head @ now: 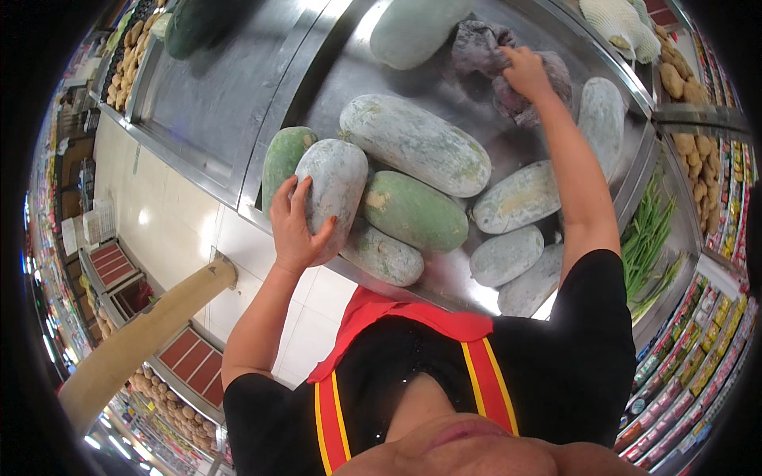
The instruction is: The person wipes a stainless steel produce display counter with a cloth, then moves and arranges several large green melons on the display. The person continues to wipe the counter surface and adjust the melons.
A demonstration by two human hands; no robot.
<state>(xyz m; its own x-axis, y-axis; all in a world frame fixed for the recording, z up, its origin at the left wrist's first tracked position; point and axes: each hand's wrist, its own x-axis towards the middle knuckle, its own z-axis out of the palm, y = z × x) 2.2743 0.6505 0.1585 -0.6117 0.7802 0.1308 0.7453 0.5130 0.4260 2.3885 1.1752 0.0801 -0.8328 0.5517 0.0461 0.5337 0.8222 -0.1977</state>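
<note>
My left hand (300,229) rests with spread fingers on a pale, waxy winter melon (334,190) at the tray's front left corner. Up at the back right, my right hand (525,71) grips a crumpled grey cloth (485,47) against the metal tray (417,83). A long whitish winter melon (417,143) lies across the middle, with a greener melon (415,211) in front of it. Another green melon (284,160) sits left of the one under my left hand. The cloth hides part of the tray.
Several smaller melons (506,256) lie at the front right, and a large pale one (417,30) at the back. Green stalks (646,238) fill the bin on the right. A dark melon (199,27) lies in the left tray (208,113). A round post (155,333) stands at the lower left.
</note>
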